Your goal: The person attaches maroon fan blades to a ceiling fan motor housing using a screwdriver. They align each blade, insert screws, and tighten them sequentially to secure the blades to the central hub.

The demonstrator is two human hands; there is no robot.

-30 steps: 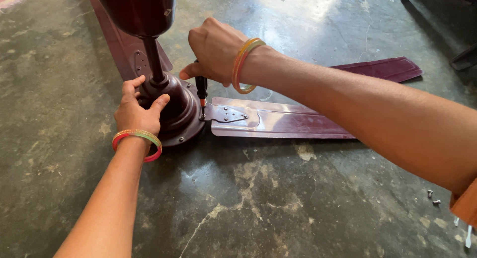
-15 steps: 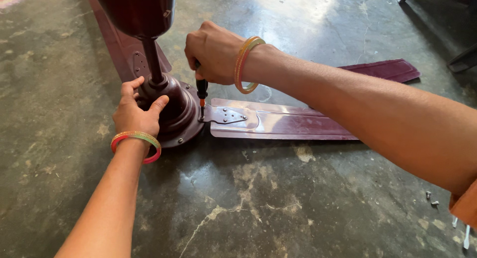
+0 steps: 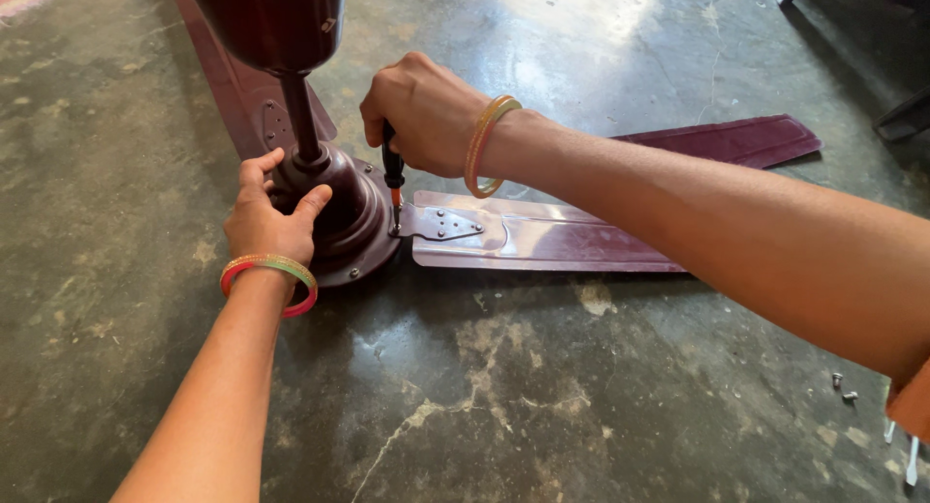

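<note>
A dark maroon ceiling fan motor housing (image 3: 349,217), round and domed with a glossy metal skin, is seen resting on a mottled grey-green concrete floor (image 3: 542,396), just left of the middle of the view. From its top a thin maroon downrod (image 3: 300,116) rises upright to a wide maroon canopy cup (image 3: 271,24) at the upper edge. The dome is steadied by the left hand (image 3: 266,222), whose fingers are spread apart and pressed around the base of the rod, the thumb laid on the near side of the dome; a red, green and gold bangle (image 3: 271,275) is worn on that wrist. A screwdriver with a black handle and an orange collar (image 3: 392,169) is held upright in the right hand (image 3: 421,116), whose fingers are curled together and clamped on the top of the handle; its tip is set down at the joint where the housing meets a silvery blade bracket (image 3: 441,222). A gold bangle (image 3: 484,145) is worn on the right wrist. A long flat maroon fan blade (image 3: 542,242) is carried by the bracket and lies flat on the floor, running to the right beneath the right forearm. A second maroon blade (image 3: 736,140) is seen farther back on the right, and a third (image 3: 232,87) reaches up and left behind the rod. Two small loose screws (image 3: 843,387) lie on the floor near the lower right corner, well apart from the housing.
</note>
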